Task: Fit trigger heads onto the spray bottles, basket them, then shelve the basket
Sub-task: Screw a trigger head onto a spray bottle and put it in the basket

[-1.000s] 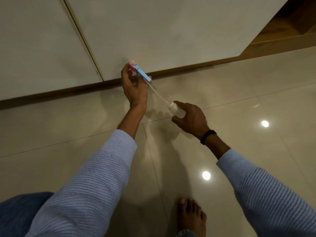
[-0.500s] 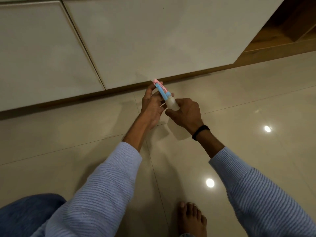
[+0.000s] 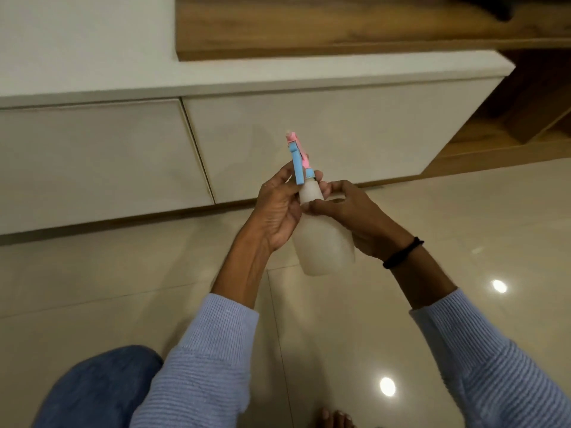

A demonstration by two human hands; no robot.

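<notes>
A translucent white spray bottle [image 3: 324,245] hangs in the air above the floor, held upright between both hands. A pink and blue trigger head [image 3: 299,162] sits on its neck. My left hand [image 3: 278,208] curls around the base of the trigger head and the bottle's neck. My right hand [image 3: 355,220] grips the bottle's shoulder from the right, with the thumb across the front. No basket is in view.
A white cabinet with two drawer fronts [image 3: 99,162] stands just ahead, with a wooden shelf recess [image 3: 340,26] above it. Glossy beige floor tiles [image 3: 463,211] lie all around. My knee in jeans [image 3: 99,390] is at the lower left, and toes [image 3: 333,418] show at the bottom edge.
The trigger head's dip tube slid into the bottle and the head came down onto the neck. Both hands lifted the bottle higher, and the camera tilted up to show the cabinet top.
</notes>
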